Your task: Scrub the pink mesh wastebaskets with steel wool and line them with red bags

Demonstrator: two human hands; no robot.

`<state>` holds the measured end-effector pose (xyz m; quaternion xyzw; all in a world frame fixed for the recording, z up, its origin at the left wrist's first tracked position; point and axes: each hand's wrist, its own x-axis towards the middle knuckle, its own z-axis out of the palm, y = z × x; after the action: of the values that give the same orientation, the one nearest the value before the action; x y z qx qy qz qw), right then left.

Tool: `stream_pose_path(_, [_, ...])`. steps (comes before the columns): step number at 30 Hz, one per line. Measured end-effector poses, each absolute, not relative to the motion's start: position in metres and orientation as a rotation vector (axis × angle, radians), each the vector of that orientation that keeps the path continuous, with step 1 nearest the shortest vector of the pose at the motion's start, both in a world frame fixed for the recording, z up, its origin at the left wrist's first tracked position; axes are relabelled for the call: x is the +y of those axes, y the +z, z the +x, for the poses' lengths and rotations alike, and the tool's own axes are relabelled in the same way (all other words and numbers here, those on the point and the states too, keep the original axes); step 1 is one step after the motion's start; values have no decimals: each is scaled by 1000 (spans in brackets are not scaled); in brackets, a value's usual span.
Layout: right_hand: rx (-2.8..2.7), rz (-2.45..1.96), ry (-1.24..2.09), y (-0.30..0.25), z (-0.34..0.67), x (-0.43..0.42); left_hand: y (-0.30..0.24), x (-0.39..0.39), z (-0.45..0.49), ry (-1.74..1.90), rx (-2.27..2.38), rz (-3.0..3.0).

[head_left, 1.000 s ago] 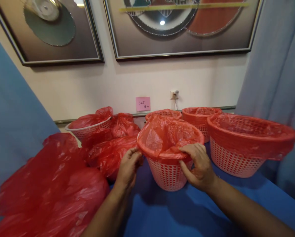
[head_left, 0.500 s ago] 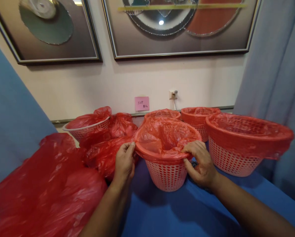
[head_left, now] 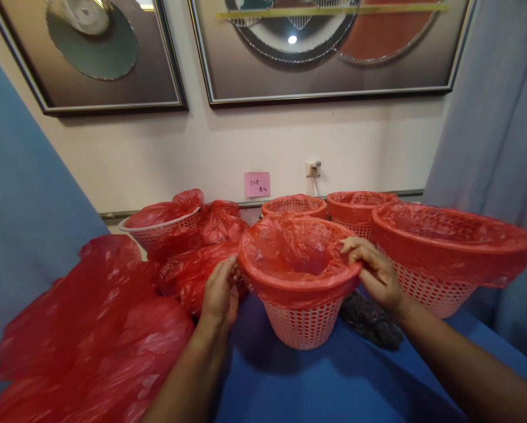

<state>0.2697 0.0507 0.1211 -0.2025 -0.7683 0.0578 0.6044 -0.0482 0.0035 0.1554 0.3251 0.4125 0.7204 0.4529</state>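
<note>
A small pink mesh basket (head_left: 304,325) stands on the blue table (head_left: 334,382) in front of me, lined with a red plastic bag (head_left: 289,255) folded over its rim. My left hand (head_left: 220,295) grips the bag's edge at the basket's left rim, fingers closed. My right hand (head_left: 375,271) pinches the bag's edge at the right rim, toward the back. A dark grey scrubby lump (head_left: 371,320) lies on the table under my right wrist.
A larger lined basket (head_left: 439,258) stands at the right. Two more lined baskets (head_left: 358,207) sit behind. At the left a white basket (head_left: 157,229) and a heap of loose red bags (head_left: 91,329). Wall and grey curtain behind.
Both hands slid back along the rim, the right one from the front to the far right side. The bag now lies flatter over the rim. The dark lump has come into view.
</note>
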Motion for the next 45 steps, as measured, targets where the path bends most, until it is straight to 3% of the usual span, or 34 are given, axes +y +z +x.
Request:
stream_pose_path(3, [-1676,-592,128,116,281,58,158,-7,-44,1734,1041,857])
stream_pose_path(7, [-1432,-775,-203,119,270,21,149,-19,-34,1677,1020,886])
stream_pose_path(12, [-1874,-596,-376,131,218,-37,144,-25,-24,1575,1006,932])
stream_pose_path(17, [-1808,-634,-485,126,198,-26,129,-26,-27,1539,1098,805])
stream_pose_path(24, [-1769,-614,-509,117,206,-16,139,-4,-45,1777,1057,787])
stream_pose_path(29, [-1761,-621,-500,116,205,-18,164,26,-50,1697,946,727])
stream_pose_path(38, [-1772,-618,-458,114,215,-16,94,22,-48,1505,1107,664])
stream_pose_path(45, [-1731,-586,-485,109,212,-11,104,19,-68,1946,1253,845])
